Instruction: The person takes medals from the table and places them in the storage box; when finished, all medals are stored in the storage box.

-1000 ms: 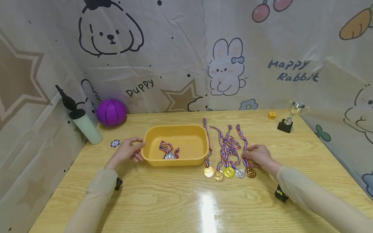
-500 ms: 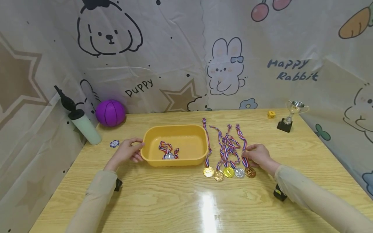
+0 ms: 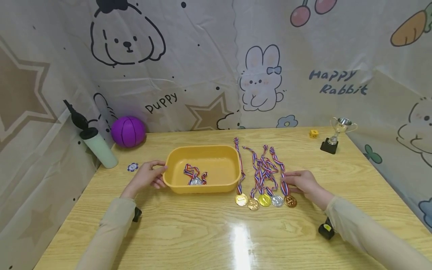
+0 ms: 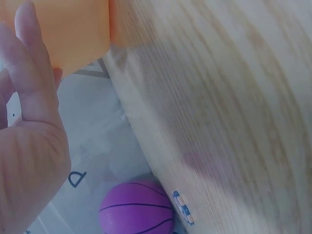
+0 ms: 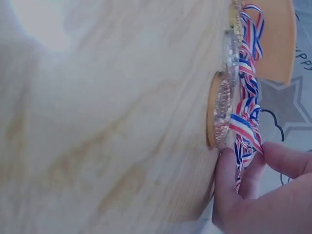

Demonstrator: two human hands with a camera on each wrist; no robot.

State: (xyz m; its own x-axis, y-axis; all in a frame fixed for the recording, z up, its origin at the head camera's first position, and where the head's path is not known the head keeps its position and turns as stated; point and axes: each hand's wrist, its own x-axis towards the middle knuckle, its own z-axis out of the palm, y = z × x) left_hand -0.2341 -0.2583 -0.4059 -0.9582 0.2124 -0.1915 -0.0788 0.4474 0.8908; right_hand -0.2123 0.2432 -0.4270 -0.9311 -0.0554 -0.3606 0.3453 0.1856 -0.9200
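My left hand [image 3: 147, 175] holds the left end of a yellow plastic tub [image 3: 202, 189], its fingertips at the rim. Inside the tub lies a silver medal [image 3: 196, 181] with its striped ribbon bunched up. Right of the tub, several medals lie in a row, among them a gold medal [image 3: 241, 199] and a silver medal [image 3: 277, 201]. At the row's right end is a bronze medal [image 3: 290, 201], its ribbon [image 5: 246, 130] stretching away toward the back. My right hand [image 3: 303, 183] pinches that ribbon just above the disc, with the thumb against it in the right wrist view.
A purple ball [image 3: 128, 131] and a pale green hand pump [image 3: 98, 148] are at the back left, near a blue-and-white chip [image 3: 132, 167]. At the back right stand a small trophy cup [image 3: 334, 137] and a yellow die [image 3: 313, 134]. Printed cloth hangs behind.
The far end of the bronze medal's ribbon has shifted slightly left. My right hand has moved a little right and nearer, its fingers straighter. My left hand and the tub stay put.
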